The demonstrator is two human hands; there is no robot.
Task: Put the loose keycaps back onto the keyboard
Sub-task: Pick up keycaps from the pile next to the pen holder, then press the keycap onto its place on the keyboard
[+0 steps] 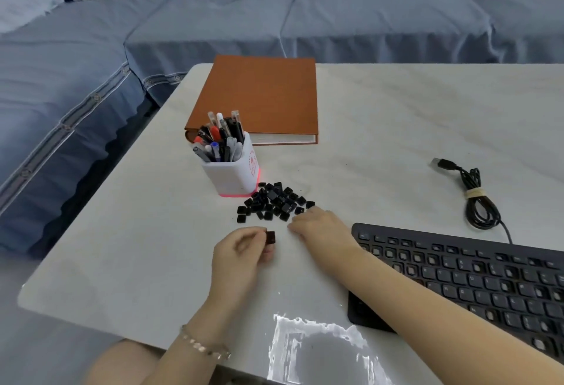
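Both hands forward and low, forearms bare
Left hand [241, 258]: fingers curled, thumb and fingertips pinching one keycap [270, 237] held just ahead of the palm. Right hand [319, 226]: palm down, forearm reaching in from the right, fingers loosely bent with tips pointing down, nothing seen in its grip

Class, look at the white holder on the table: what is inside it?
Pens stand packed inside the holder, with their caps and tips showing. Its wall hides their lower ends and the bottom.
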